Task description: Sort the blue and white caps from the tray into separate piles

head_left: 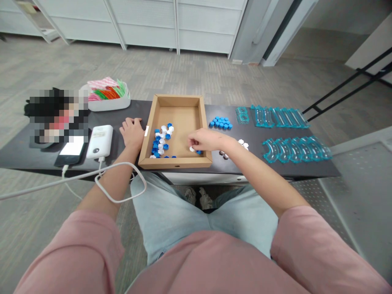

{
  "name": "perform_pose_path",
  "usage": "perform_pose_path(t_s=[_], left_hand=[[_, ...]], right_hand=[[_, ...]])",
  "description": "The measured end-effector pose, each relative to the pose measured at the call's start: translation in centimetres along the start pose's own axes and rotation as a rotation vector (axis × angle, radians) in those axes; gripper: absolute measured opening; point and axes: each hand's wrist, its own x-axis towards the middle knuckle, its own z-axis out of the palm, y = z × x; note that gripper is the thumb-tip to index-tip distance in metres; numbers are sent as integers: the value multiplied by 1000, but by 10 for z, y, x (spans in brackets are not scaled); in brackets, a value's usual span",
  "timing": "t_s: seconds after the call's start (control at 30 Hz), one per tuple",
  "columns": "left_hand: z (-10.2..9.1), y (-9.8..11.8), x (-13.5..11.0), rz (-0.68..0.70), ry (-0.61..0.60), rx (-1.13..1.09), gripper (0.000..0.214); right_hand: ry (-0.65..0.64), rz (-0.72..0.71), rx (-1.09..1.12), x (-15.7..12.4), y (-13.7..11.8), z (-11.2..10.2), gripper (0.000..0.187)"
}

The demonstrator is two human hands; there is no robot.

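A shallow cardboard tray [180, 162] sits on the dark table [36, 153] in front of me. Several small blue and white hexagonal pieces [161, 141] lie in its left half. My right hand [204, 141] reaches over the tray's right wall, its fingers pinched on a white piece, with a blue piece just below them. My left hand [132, 131] rests flat on the table beside the tray's left wall, fingers spread, holding nothing.
A group of blue pieces [220, 122] and a few white ones [243, 143] lie right of the tray. Curved clear teal track pieces [295, 149] lie in two rows at the right. A power bank [99, 141], phone [71, 151], cable and white bin [107, 102] are at the left.
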Motion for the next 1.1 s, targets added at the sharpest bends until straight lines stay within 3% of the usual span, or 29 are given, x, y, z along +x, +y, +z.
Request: perform_pose_path(t_s=[0.1, 0.23, 0.3, 0.53, 0.7, 0.9, 1.1], left_hand=[[1, 0, 0, -3, 7, 11, 60], [3, -1, 0, 0, 28, 21, 58], [3, -1, 0, 4, 34, 18, 57], [-6, 3, -1, 3, -51, 8, 64], [-8, 4, -2, -1, -52, 8, 60], [-6, 3, -3, 4, -33, 3, 61], [-2, 0, 2, 5, -36, 18, 63]], right_hand=[[77, -42, 89, -7, 7, -1, 19], [242, -109, 163, -24, 22, -6, 38], [349, -83, 175, -39, 33, -11, 39], [688, 348, 419, -110, 96, -17, 10], [825, 609, 587, -139, 123, 2, 15], [930, 599, 666, -159, 121, 20, 26], [994, 540, 527, -181, 85, 51, 34]])
